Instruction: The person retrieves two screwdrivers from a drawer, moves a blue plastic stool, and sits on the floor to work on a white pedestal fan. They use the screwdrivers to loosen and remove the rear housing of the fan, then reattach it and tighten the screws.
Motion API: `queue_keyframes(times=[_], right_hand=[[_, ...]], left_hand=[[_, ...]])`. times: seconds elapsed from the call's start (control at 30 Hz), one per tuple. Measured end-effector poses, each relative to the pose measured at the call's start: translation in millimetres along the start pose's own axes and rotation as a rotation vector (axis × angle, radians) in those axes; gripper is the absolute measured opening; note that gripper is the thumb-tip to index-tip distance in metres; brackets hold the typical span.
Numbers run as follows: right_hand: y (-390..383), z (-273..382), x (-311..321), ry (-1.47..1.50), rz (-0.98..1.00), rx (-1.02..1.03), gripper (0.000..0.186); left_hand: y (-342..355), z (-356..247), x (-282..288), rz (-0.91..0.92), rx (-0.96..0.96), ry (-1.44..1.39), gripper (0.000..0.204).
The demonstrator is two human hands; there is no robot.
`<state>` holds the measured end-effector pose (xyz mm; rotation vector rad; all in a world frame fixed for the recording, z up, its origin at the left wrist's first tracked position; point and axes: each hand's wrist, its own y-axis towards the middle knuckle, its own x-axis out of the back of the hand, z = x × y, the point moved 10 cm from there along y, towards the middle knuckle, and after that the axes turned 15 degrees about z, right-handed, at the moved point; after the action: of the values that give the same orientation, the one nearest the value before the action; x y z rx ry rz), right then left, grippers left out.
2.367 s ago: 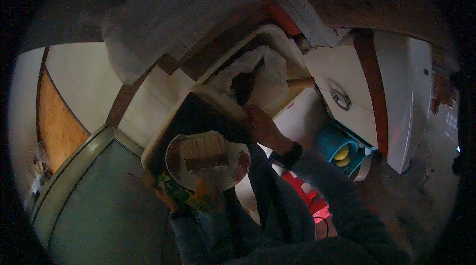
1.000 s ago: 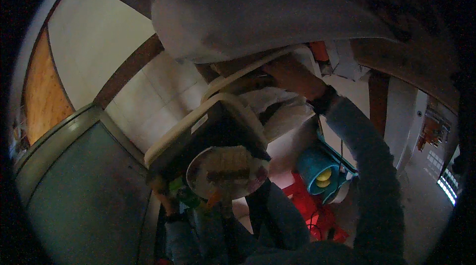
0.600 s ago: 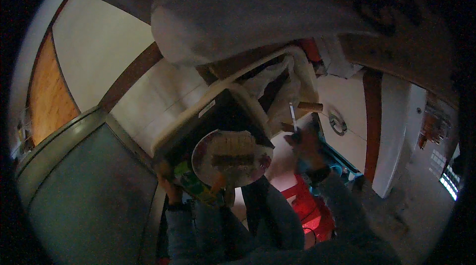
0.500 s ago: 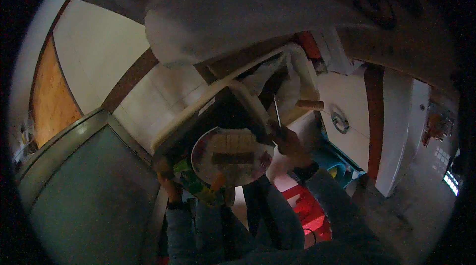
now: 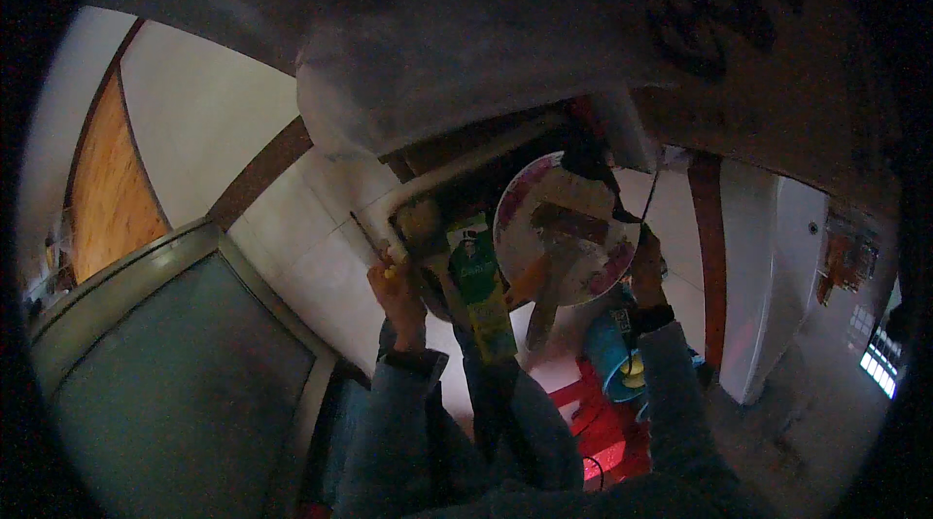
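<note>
The picture is dark. A round plate (image 5: 588, 271) with a pink-purple patterned rim lies in front of me, a brown block (image 5: 570, 224) across it. An orange piece (image 5: 528, 283) and a brown strip (image 5: 544, 310) reach past its near edge. Left of the plate stands a green and yellow carton (image 5: 478, 276). Behind them a dark tub with a cream rim (image 5: 428, 187) is partly hidden. My left hand (image 5: 397, 294) is closed left of the carton, a thin rod rising from it. My right hand (image 5: 646, 271) is closed at the plate's right edge, also around a thin rod.
A large pale plastic-covered bulk (image 5: 437, 62) overhangs the far side. At left stands a greenish panel with a pale frame (image 5: 194, 373). Below right are a blue bucket (image 5: 607, 354) and a red item (image 5: 603, 432). A white upright panel (image 5: 758, 286) stands at right.
The plate has shifted right and away from me, now covering much of the tub. My right hand has moved right and my left hand right and farther out. The carton now shows more fully.
</note>
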<state>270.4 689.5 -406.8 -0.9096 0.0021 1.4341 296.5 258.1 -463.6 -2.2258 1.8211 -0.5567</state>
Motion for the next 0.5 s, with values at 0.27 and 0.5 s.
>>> queue_keyframes(times=[0.27, 0.5], right_hand=[[6.3, 22.6, 27.8, -0.712, 0.008, 0.173, 0.025], [-2.5, 36.5, 63.4, -1.018, 0.019, 0.109, 0.035]], left_hand=[[-14.8, -8.1, -41.5, 0.046, 0.002, -0.317, 0.044], [-19.7, -15.3, -37.6, 0.296, 0.248, -0.398, 0.053]])
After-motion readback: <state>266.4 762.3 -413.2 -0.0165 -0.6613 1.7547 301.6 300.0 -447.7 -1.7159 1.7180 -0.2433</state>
